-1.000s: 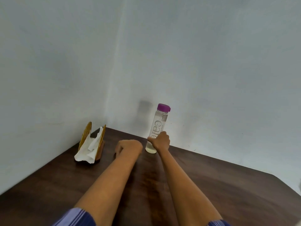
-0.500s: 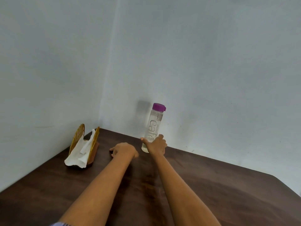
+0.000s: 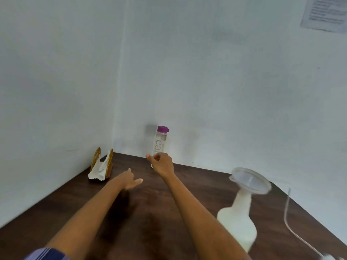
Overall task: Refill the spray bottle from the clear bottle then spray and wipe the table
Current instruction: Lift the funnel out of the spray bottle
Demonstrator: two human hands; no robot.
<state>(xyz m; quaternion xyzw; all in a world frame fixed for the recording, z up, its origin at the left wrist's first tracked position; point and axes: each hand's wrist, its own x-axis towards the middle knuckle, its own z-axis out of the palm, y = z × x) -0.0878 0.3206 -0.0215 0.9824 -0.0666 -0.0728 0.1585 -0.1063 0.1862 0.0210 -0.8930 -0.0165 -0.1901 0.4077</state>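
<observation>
Two hands out over the dark table point(image 3: 56, 212). Right hand point(image 3: 163, 164) loosely curled just in front of the upright clear bottle point(image 3: 161, 142) by the wall; contact unclear. Left hand point(image 3: 129, 180) spread, empty. White spray bottle point(image 3: 238, 220), funnel point(image 3: 249, 180) in its neck, stands at right.

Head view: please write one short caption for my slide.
Right hand reaches the capped clear bottle by the wall; left hand hovers open; a funnel sits in the white spray bottle.
</observation>
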